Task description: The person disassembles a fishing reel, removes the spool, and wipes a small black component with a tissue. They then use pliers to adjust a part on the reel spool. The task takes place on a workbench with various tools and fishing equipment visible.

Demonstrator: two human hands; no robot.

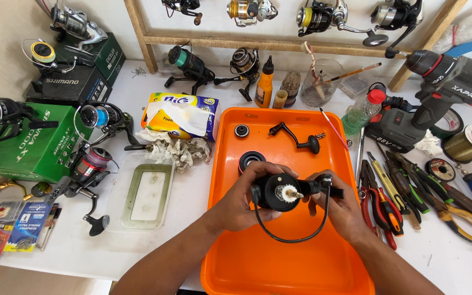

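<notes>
Over the orange tray (236,262), both my hands hold a black fishing reel body (282,192) with a white gear and a brass shaft showing at its front. My left hand (241,199) wraps the reel's left side. My right hand (342,210) grips its right end, where the thin wire bail arm (290,237) loops down below. Farther back in the tray lie a black crank handle (296,136), a small round black part (241,130) and a black and red spool (251,160), partly hidden behind my left hand.
Pliers and screwdrivers (405,196) lie right of the tray, with a cordless drill (438,93) and line spools (471,142) beyond. On the left are a clear plastic lid (143,191), a tissue pack (184,117), several reels (91,164) and green boxes (28,147). An orange oil bottle (264,84) stands behind.
</notes>
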